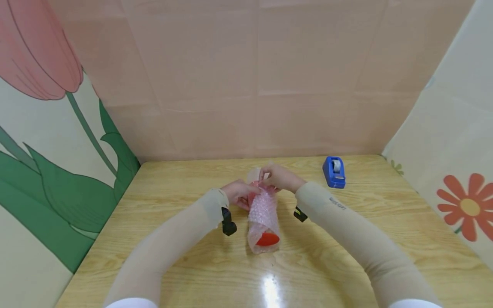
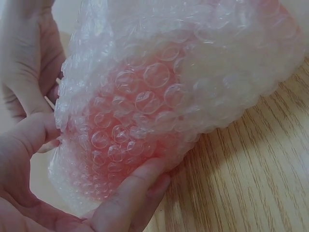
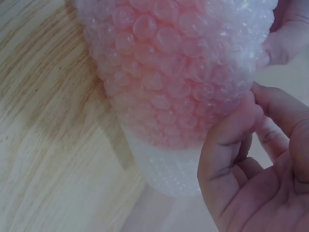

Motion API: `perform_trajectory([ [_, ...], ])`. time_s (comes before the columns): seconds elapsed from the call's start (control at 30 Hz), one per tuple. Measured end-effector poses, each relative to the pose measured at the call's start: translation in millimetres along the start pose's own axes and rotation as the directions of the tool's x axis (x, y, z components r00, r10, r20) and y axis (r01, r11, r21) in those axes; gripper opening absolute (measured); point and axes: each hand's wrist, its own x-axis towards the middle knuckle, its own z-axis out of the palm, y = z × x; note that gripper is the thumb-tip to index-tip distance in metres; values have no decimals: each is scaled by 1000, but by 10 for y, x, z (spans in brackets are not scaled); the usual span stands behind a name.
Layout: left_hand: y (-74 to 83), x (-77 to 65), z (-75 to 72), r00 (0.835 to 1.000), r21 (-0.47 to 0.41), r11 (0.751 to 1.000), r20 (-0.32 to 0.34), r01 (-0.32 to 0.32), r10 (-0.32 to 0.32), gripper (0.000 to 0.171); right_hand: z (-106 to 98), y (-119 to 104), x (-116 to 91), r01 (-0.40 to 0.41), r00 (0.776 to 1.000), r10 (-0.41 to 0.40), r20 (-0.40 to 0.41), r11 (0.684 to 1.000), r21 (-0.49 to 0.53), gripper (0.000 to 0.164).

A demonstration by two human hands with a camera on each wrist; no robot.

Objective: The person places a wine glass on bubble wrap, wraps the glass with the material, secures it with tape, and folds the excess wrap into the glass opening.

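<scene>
A roll of bubble wrap (image 1: 263, 211) lies lengthwise on the table around a red object, whose rounded red end (image 1: 267, 239) shows at the near opening. The rest of that object shows only as red through the bubbles, so its kind is unclear. My left hand (image 1: 239, 192) grips the roll's left side near the far end, thumb on top and fingers along the side, as the left wrist view shows. Across from it, my right hand (image 1: 280, 176) pinches the wrap (image 3: 174, 96) near the far end between thumb and forefinger, close to the left thumb.
A blue tape dispenser (image 1: 334, 173) with a roll of tape stands at the table's back right. Behind the wooden table (image 1: 185, 256) rises a pinkish covered wall (image 1: 254, 85). Printed side panels with flowers flank both sides.
</scene>
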Motion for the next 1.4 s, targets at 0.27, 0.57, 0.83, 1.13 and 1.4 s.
perform_trajectory([
  [0.27,-3,-9,4,1000,-6,1000,-3,-2,2,36,10,0,24,-125,991,128,-33,989,80,45],
  [0.57,-13,4,19,1000,-7,1000,-15,-9,8,25,-20,53,52,-211,977,209,35,975,66,27],
  [0.83,-22,22,18,1000,26,999,0,-29,29,25,-54,265,70,-209,969,137,206,899,384,21],
  [1.13,-2,-14,28,1000,7,1000,-26,-6,6,31,-63,305,13,-218,970,136,201,849,481,19],
  [1.4,5,-19,25,1000,4,1000,-13,-4,4,33,-42,342,-5,-217,970,109,219,797,563,11],
])
